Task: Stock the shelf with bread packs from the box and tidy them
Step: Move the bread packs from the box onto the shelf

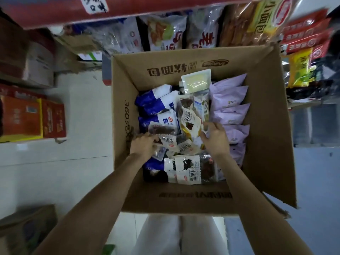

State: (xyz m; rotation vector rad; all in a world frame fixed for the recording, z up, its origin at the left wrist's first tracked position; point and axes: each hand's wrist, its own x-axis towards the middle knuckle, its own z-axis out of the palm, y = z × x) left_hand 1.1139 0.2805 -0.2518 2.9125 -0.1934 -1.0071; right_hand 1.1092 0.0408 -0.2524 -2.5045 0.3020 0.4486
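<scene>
Head view, straight down into the open cardboard box [184, 70] on the floor in front of the shelf [165, 34], and both my arms are in it. My left hand [145, 144] pinches a dark bread pack with a white label [161, 134] near the box's left wall, fingers curled over its edge. My right hand [215, 138] is spread, fingertips touching the yellow-and-white pack [191, 122] in the middle of the heap. Blue-and-white packs [156, 102] are stacked along the left wall, lilac packs [230, 105] line the right wall, and a pale tray pack [196, 80] sits at the far end. So this is the picking step: the box is well stocked. Next, I reckon, I close the right hand on its pack, lift both clear without snagging the neighbours, and carry them up to the shelf beyond the box's far edge.
</scene>
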